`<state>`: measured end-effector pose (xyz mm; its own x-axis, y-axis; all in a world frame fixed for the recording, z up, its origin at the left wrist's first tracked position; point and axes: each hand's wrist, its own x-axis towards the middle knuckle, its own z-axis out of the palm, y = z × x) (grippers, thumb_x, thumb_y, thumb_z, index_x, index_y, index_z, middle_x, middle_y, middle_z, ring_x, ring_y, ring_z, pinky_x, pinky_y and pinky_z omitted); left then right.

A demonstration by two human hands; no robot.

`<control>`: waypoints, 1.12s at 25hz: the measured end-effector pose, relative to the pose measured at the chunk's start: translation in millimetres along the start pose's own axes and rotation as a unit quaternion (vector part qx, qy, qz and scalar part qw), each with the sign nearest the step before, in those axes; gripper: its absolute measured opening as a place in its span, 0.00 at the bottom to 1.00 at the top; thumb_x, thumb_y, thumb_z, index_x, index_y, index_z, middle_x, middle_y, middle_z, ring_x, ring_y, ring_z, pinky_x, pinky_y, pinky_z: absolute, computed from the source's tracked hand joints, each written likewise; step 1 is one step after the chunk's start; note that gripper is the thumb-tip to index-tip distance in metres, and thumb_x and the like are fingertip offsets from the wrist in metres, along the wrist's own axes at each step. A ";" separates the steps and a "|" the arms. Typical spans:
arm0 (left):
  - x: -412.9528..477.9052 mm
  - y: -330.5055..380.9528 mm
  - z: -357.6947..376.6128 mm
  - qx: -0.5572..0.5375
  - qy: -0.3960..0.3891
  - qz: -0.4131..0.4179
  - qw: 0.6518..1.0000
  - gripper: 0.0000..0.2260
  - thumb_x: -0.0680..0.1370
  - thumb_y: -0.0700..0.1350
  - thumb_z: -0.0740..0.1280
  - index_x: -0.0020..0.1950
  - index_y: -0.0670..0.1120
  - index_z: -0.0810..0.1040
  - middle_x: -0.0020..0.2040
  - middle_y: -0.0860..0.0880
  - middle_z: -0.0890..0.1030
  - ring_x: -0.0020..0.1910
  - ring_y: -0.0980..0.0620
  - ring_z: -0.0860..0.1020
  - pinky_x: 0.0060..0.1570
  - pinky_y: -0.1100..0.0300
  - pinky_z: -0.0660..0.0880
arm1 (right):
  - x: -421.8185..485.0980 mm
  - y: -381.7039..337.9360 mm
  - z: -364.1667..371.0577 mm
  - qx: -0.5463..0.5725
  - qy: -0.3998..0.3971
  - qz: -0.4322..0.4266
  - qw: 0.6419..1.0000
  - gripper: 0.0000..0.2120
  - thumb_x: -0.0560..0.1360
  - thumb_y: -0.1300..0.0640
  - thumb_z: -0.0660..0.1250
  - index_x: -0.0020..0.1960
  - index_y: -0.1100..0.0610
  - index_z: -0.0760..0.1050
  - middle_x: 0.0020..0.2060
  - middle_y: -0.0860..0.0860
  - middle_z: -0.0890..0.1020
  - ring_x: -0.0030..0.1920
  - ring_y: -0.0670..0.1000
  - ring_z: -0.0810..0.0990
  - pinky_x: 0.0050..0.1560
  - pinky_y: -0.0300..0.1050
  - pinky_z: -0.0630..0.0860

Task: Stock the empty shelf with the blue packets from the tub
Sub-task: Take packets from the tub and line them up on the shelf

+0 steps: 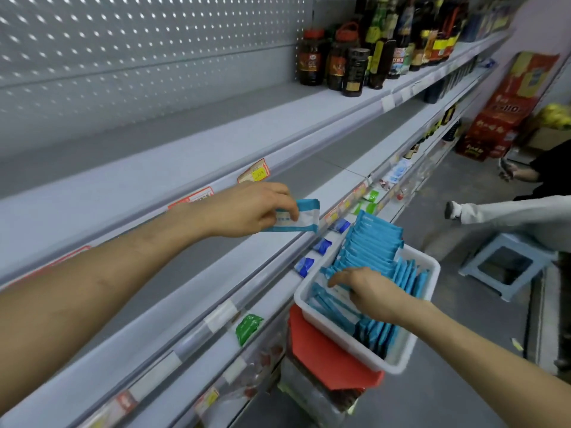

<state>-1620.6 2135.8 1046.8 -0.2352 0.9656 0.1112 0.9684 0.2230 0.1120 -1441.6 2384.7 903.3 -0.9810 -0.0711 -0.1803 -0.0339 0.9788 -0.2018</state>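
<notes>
Pinching one blue packet (304,216) by its end in left hand (247,208) over the shelf (191,270); right hand (367,291) bent onto packets (374,245) in the tub (340,332), grip unclear. Likely light, floppy, slick: pinch the flat faces.

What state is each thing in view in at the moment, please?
Left hand, pinches the held packet above the shelf.
Right hand, in the tub, fingers curled over packets; grip unclear.
Tub, nearly full, resting on a red-lidded box.
Tub packets, standing on edge in rows.
Shelf, bare grey beneath the left hand.
Bottles, upright on the upper shelf.
</notes>
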 end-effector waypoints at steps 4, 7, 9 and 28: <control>-6.6 10.4 -44.1 0.029 0.029 -0.021 0.999 0.19 0.74 0.40 0.61 0.63 0.52 0.81 0.58 0.50 0.78 0.53 0.50 0.77 0.53 0.54 0.74 | 8.5 4.4 -89.4 0.004 0.063 -0.034 0.997 0.35 0.73 0.73 0.56 0.72 0.46 0.76 0.71 0.45 0.76 0.69 0.51 0.75 0.65 0.43 0.73; -25.7 9.4 -85.9 0.042 0.069 -0.032 0.996 0.19 0.73 0.40 0.61 0.61 0.51 0.81 0.55 0.51 0.78 0.48 0.54 0.74 0.50 0.58 0.71 | 20.1 -7.6 -161.0 0.000 0.104 -0.087 0.991 0.32 0.76 0.72 0.58 0.71 0.43 0.77 0.71 0.45 0.76 0.67 0.52 0.76 0.62 0.44 0.74; -50.3 2.1 -115.4 0.053 0.084 -0.059 0.993 0.18 0.74 0.37 0.64 0.61 0.49 0.82 0.53 0.51 0.77 0.46 0.58 0.71 0.48 0.64 0.68 | 36.7 -29.7 -206.3 -0.011 0.127 -0.135 0.983 0.31 0.77 0.71 0.59 0.70 0.43 0.77 0.71 0.44 0.77 0.66 0.51 0.76 0.58 0.40 0.71; -483.2 12.1 -244.6 0.083 0.128 -0.556 0.817 0.22 0.78 0.38 0.68 0.53 0.68 0.80 0.59 0.63 0.79 0.55 0.56 0.78 0.58 0.56 0.76 | 264.8 -468.5 -242.3 0.014 0.024 -0.487 0.873 0.34 0.76 0.72 0.55 0.60 0.37 0.82 0.58 0.33 0.77 0.47 0.35 0.76 0.45 0.35 0.72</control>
<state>-1515.6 1639.1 1236.0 -0.9664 0.0990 0.2370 0.1374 0.9789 0.1512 -1731.7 1953.7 1183.3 -0.4958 -0.8584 0.1313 -0.8528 0.4528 -0.2602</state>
